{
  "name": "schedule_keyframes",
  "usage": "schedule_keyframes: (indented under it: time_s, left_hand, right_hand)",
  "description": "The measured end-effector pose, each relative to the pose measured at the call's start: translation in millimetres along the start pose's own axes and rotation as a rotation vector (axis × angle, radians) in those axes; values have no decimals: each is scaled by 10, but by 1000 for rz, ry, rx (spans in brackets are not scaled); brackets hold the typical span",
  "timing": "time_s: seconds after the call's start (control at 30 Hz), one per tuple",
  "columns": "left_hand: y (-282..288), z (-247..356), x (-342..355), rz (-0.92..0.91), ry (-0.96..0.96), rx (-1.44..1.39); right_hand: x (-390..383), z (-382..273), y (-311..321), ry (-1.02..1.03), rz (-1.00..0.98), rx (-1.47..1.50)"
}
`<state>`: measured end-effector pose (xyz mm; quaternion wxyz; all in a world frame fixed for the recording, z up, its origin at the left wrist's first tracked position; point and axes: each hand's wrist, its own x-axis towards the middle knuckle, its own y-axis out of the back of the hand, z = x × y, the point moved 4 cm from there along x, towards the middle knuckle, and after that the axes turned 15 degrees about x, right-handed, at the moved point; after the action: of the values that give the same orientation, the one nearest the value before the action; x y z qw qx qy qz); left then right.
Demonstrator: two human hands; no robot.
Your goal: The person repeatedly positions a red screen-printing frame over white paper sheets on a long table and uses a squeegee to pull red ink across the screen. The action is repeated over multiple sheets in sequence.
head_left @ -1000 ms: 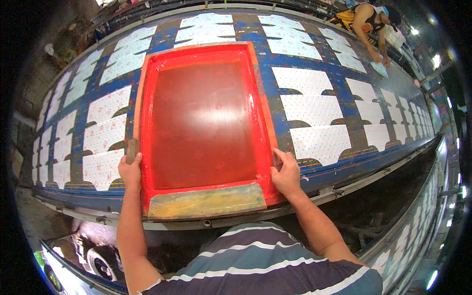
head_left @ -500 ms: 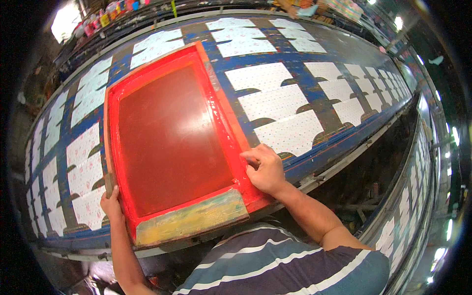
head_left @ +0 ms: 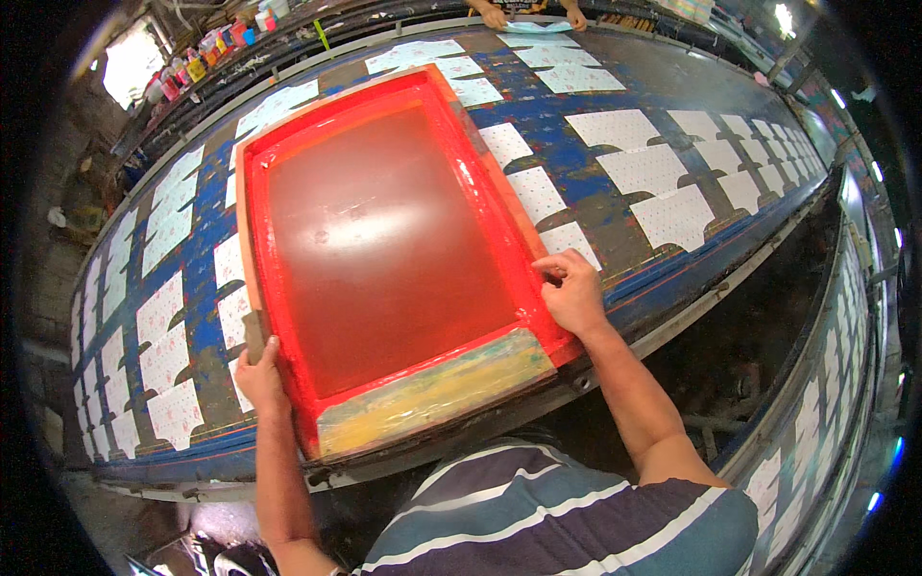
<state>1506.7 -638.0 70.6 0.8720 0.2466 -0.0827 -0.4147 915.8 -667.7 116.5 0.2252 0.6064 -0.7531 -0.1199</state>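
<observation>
A large printing screen with a red-coated frame and dark red mesh is held tilted over the long table. My left hand is closed on its left edge, next to a small brown block there. Across from it, my right hand grips the right edge near the front corner, fingers curled in. A yellow and green smeared strip covers the frame's near end. White printed cloth pieces lie partly hidden under the screen's right side. Whether the frame touches the table I cannot tell.
Rows of white cut pieces lie along the blue and brown table. Opposite me, a co-worker's hands hold a pale blue sheet. Coloured containers stand at the far left. Another table with pieces is at right.
Both my hands have moved the screen to the right, so it now covers part of the pieces that lay beside it. The co-worker's pale blue sheet is now spread between two hands.
</observation>
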Motion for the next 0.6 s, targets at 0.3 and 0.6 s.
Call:
schedule_keyframes:
  time_s: [0.3, 0.6]
  left_hand:
    - [-1454, 578, -1209, 48, -14, 4]
    - [-1986, 719, -1569, 26, -51, -85]
  right_hand:
    - [267, 1161, 1310, 18, 115, 51]
    - [378, 1597, 1875, 54, 104, 61]
